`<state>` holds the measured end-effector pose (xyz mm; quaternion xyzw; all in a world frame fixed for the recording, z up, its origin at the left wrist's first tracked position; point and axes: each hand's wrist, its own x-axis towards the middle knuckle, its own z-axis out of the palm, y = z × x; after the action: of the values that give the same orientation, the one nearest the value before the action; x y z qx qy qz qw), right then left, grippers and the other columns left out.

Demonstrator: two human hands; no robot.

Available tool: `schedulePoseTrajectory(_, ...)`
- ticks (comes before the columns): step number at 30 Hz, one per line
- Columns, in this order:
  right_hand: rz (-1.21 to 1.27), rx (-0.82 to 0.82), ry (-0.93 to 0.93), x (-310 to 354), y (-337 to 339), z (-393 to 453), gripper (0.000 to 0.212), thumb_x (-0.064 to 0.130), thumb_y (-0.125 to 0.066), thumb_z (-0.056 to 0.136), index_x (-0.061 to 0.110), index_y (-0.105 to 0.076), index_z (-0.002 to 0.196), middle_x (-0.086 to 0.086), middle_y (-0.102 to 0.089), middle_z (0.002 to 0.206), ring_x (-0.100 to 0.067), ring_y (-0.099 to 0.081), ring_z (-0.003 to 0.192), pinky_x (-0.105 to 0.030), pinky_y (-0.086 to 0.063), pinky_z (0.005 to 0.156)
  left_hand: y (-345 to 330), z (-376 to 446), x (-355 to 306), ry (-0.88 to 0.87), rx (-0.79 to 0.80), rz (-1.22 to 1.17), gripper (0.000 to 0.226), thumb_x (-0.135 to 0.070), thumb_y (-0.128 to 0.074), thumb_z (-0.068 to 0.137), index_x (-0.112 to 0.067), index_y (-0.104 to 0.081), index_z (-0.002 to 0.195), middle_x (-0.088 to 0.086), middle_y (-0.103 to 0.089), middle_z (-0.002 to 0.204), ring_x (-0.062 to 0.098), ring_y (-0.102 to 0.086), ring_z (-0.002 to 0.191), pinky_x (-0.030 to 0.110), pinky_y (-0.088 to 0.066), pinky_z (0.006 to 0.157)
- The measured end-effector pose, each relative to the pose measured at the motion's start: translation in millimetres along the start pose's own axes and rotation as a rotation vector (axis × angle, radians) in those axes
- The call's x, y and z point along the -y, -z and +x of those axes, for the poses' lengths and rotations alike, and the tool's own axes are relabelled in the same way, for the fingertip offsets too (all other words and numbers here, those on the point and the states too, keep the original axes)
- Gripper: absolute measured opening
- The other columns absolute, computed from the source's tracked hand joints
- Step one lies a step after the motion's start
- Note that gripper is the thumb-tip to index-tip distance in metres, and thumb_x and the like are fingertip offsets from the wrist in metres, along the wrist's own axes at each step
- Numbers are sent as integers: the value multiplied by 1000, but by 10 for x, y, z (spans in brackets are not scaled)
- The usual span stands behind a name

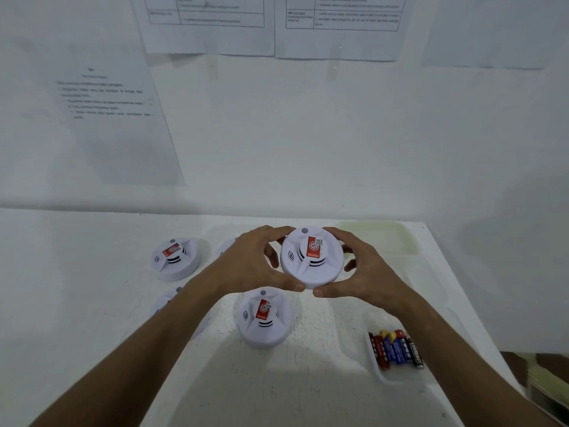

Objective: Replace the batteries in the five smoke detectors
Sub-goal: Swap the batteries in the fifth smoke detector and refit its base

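I see my left hand (255, 260) and right hand (360, 269) gripping 1 smoke detector (311, 260) by its rim, fingers curled; batteries (397, 349) at 4 o'clock.

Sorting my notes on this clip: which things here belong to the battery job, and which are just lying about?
Job: round white plastic smoke detector held by left hand and right hand; other detectors; red, blue and black batteries.
Lying about: printed paper sheets; pale green tray.

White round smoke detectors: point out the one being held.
The white round smoke detector at back right, gripped at its rim by the left hand and right hand. The other four rest untouched on the white table.
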<state>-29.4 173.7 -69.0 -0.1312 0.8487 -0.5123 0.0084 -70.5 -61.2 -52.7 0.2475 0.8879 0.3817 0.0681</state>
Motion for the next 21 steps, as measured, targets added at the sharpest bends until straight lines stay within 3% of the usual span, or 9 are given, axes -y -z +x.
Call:
schedulePoseTrajectory(16,-17,8,-11,-63,-17,109,91,23,-95,58,36,-47,134,20,-56,128,3,-53,101,-8,-46,71,21,89,69,10,2,43,83,-63,-83,50,-50,-51,126,-22,-54,104,8,-63,83,23,-55,74)
schedulePoseTrajectory(21,-44,17,-16,-93,-15,166,89,23,-95,57,42,-45,128,25,-54,125,12,-51,100,-5,-44,72,10,133,102,7,6,38,78,-58,-86,52,-54,-49,121,-21,-55,105,6,-62,82,20,-54,73)
